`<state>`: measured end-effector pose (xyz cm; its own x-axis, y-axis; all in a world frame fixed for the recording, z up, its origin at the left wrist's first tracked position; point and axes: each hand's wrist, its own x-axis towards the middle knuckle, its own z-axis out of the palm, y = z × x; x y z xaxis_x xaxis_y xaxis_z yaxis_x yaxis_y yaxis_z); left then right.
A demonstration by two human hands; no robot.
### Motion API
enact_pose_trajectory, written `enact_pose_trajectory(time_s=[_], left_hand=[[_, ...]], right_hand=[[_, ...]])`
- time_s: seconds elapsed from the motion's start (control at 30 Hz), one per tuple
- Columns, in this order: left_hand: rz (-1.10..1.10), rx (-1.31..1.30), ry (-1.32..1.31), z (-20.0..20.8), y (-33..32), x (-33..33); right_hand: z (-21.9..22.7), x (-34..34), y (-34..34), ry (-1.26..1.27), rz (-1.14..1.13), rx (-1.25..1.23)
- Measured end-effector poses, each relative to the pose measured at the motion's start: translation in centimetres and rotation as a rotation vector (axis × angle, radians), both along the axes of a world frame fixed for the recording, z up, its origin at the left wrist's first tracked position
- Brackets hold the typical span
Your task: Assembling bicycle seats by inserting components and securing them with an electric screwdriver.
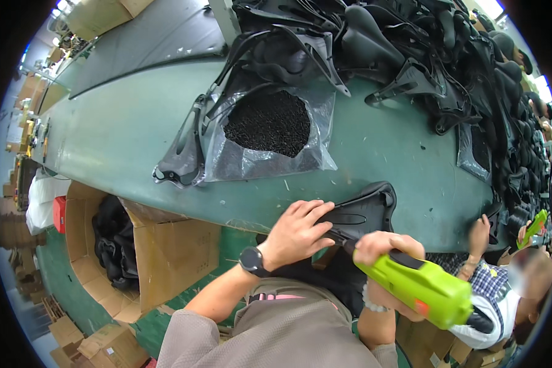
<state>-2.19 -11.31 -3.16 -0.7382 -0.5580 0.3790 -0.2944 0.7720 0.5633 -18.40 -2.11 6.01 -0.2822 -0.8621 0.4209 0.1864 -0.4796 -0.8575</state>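
Note:
A black bicycle saddle [365,211] lies underside up at the near edge of the green table. My left hand [297,233], with a dark watch on its wrist, grips the saddle's narrow end, fingers over it and thumb on the near side. My right hand [389,251] is wrapped round a lime-green power screwdriver [420,288]. The tool's front end points at the saddle near my left fingertips; whether its tip touches is hidden. Beyond the saddle, an open clear plastic bag [227,161] holds a heap of small black pieces [270,126].
Black saddle shells [184,147] lie left of the bag, and more saddles [374,43] pile up at the back and right. A cardboard box [178,257] with black parts stands below the table at left. At right, a co-worker [490,294] handles a saddle and another green tool [533,229].

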Motion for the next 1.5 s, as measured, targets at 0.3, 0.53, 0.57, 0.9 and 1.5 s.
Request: enact_pose_trajectory(time_s=[0.3, 0.53, 0.57, 0.9, 1.5], left_hand=[[0.655, -0.347, -0.246, -2.6, -18.1, 5.0], [0.646, -0.343, -0.145, -1.2, -17.9, 5.0], [0.660, -0.327, -0.140, -1.0, -17.7, 4.7], [0.647, -0.441, -0.033, -2.2, -17.4, 4.6], [-0.348, -0.258, -0.035, 4.4, 0.3, -8.1]], right_hand=[[0.7, -2.1, 1.2, -0.400, 0.039, -0.075], [1.0, -4.2, 2.1, -0.391, -0.031, -0.117], [1.1, -4.5, 2.3, -0.394, -0.048, -0.136], [1.9, -5.8, 2.5, -0.223, -0.226, -0.112], [0.0, -4.4, 1.9, -0.121, -0.359, -0.208]])
